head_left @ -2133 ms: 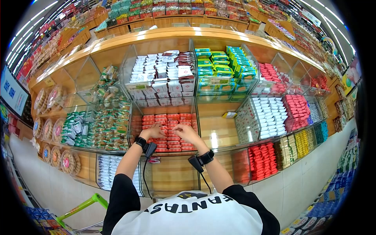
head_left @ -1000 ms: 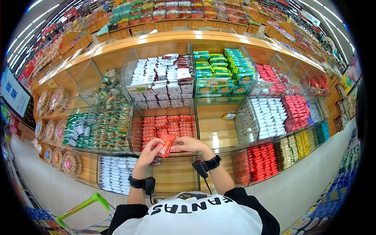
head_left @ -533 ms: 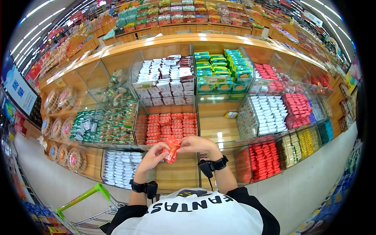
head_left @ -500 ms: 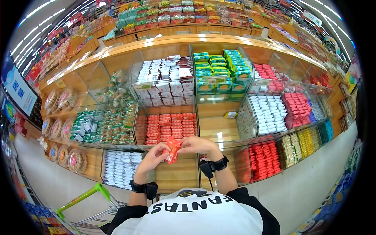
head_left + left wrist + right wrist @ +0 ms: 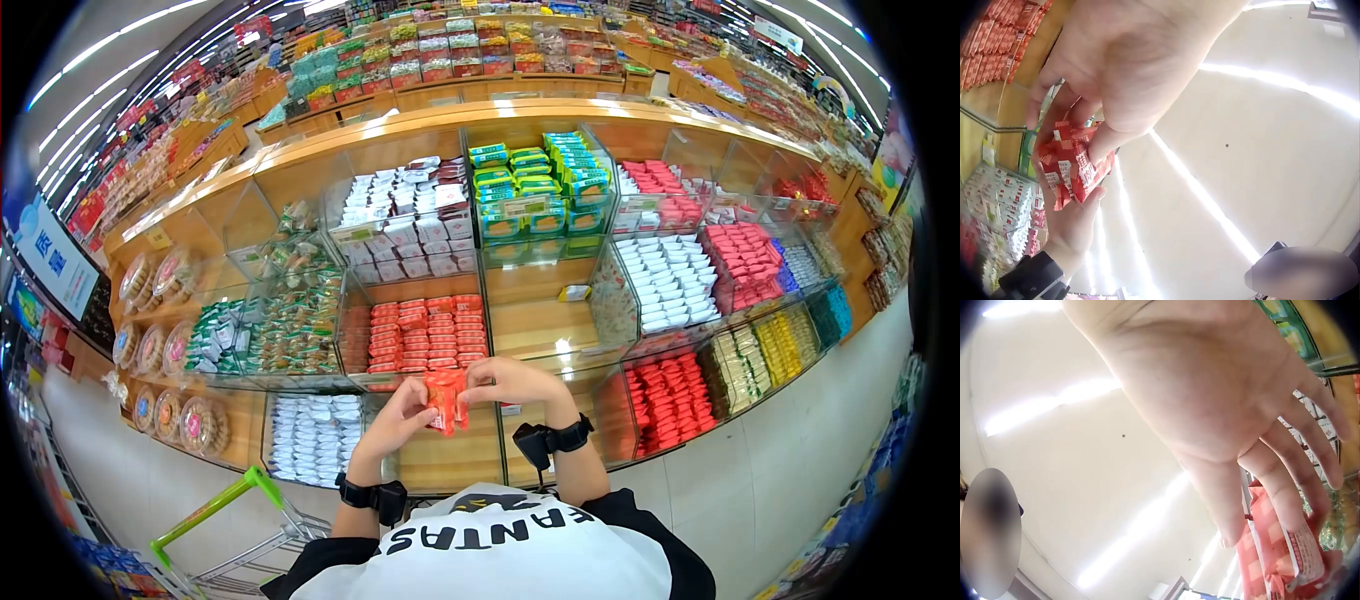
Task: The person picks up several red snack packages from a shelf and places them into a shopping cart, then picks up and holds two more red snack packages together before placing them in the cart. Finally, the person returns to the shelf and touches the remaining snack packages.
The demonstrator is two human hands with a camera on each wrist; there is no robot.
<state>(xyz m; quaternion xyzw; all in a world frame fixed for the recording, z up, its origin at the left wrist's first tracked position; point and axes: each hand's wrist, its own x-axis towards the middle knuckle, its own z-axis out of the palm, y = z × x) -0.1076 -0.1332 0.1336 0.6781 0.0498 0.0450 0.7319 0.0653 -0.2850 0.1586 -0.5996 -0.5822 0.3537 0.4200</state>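
Observation:
A small red snack packet (image 5: 445, 392) with white print is held between both hands, in front of the bin of matching red packets (image 5: 428, 335). My left hand (image 5: 400, 418) grips its left side, and in the left wrist view the thumb lies across the printed wrapper (image 5: 1071, 170). My right hand (image 5: 512, 380) pinches the other side between thumb and index finger. In the right wrist view the right hand's remaining fingers extend past the crinkled packet (image 5: 1272, 553).
Clear panels divide the wooden display (image 5: 540, 310). White packets (image 5: 315, 435) fill a lower-left bin; green and yellow packets (image 5: 540, 185) stand at the back. Red packets (image 5: 665, 405) lie lower right. A trolley with a green handle (image 5: 215, 510) stands at left.
Both hands reached into the red packets' bin, then came back toward the body with a red packet. Since then the packet has turned slightly in the fingers, and the head view has shifted.

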